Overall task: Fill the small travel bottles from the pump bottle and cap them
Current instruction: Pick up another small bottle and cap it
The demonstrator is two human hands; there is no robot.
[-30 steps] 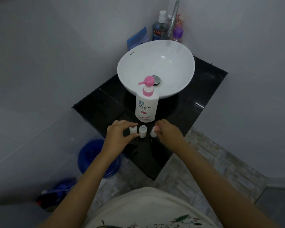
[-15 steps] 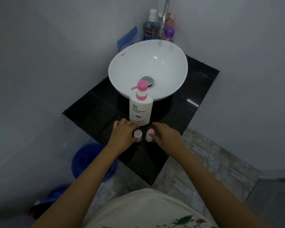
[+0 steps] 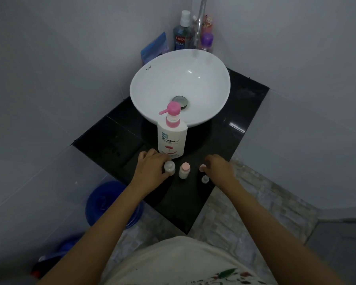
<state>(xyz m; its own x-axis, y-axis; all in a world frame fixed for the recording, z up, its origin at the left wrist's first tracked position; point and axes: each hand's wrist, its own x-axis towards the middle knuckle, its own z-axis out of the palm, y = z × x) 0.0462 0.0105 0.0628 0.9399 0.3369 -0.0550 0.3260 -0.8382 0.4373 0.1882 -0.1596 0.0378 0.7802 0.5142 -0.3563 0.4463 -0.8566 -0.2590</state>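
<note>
I'm looking down on the black counter (image 3: 115, 138) with the white basin (image 3: 152, 95) at the back. Just in front of the basin stands the pump bottle (image 3: 172, 140), upright, pink spout pointing to my left. Near the counter's front edge, my left hand (image 3: 150, 171) has its grip closed around a small uncapped travel bottle (image 3: 169, 168), standing upright just below the pump bottle. Right beside it stands a second travel bottle (image 3: 184, 171) with its pink cap on, free of both hands. My right hand (image 3: 219, 168) is pinching a pink cap (image 3: 202, 167) at the fingertips; a small white piece (image 3: 205, 179) lies on the counter just beneath, maybe an inner plug, I can't tell. My call: park that cap clear, slide the open bottle directly under the spout, hold it steady, then pump slowly so nothing spills.
</note>
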